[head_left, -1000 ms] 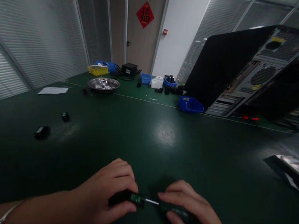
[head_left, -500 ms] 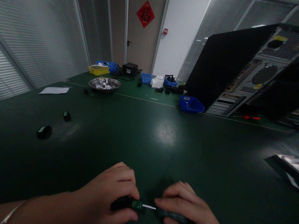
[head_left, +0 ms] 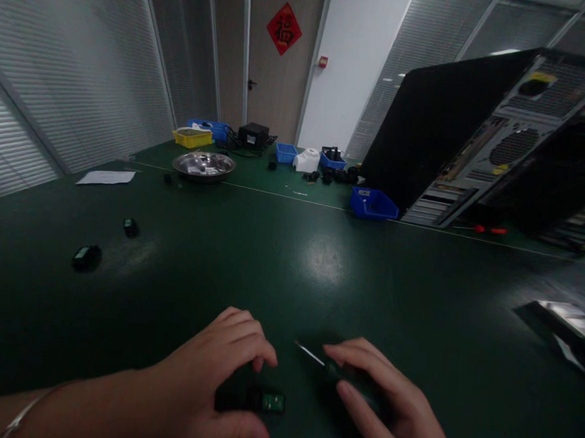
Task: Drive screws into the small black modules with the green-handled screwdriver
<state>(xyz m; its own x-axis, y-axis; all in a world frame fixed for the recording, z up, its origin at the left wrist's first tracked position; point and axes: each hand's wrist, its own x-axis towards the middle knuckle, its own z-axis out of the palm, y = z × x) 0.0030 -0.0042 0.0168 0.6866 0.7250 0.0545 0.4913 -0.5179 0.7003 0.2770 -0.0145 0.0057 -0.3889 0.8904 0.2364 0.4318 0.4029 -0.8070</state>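
A small black housing with a green circuit board (head_left: 273, 403) in its end lies on the green table between my hands. My left hand (head_left: 222, 367) is open around it, thumb below and fingers above, apart from the board end. Whether the palm touches the shaded rear part, I cannot tell. In my right hand (head_left: 399, 407) is a screwdriver (head_left: 332, 371) with a dark handle. Its thin metal shaft points up and left, clear of the housing. Two similar black pieces, one larger (head_left: 86, 256) and one smaller (head_left: 130, 227), lie off to the left.
Beyond are a steel bowl (head_left: 203, 173), a paper sheet (head_left: 106, 177), a yellow bin (head_left: 192, 138) and a blue bin (head_left: 372, 211). A black computer case (head_left: 444, 116) stands at the right. Nearer on that side lies a silvery flat object (head_left: 576, 322).
My left fingers have opened and let go of the black housing. My right hand has drawn the screwdriver tip away from the board and turned it upward.
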